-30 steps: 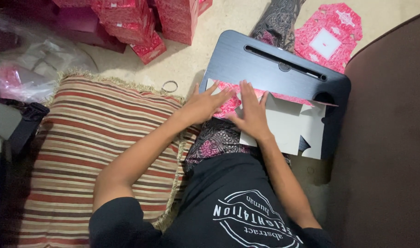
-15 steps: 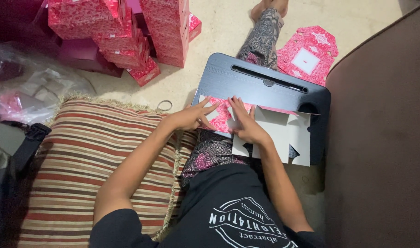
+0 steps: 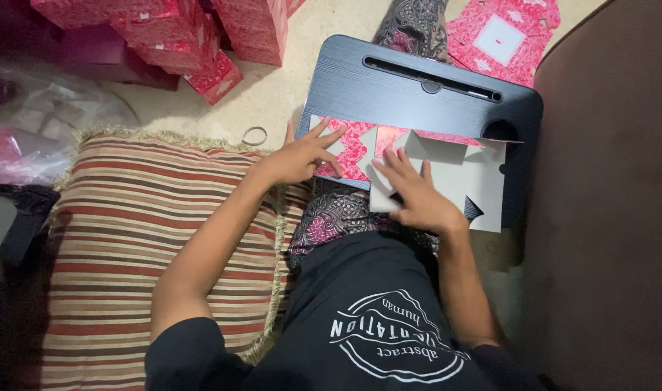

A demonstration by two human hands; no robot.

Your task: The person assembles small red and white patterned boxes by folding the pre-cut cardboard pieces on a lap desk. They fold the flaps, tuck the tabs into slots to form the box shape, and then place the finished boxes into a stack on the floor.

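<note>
Progress: the flat box blank (image 3: 447,177) was judged still unfolded, lying white side up on the black lap tray (image 3: 418,80) at frame centre; finished red boxes (image 3: 200,36) were stacked upper left.
Left hand (image 3: 295,156): fingers were spread, pressed on the blank's red flap.
Right hand (image 3: 418,195): fingers were splayed flat, pinning the white panel.

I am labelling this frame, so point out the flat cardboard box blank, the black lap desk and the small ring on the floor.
cardboard box blank (image 3: 458,170), head view, on its white inner face.
black lap desk (image 3: 389,90), head view, on its bare top.
small ring (image 3: 255,135), head view, on its rim.
</note>
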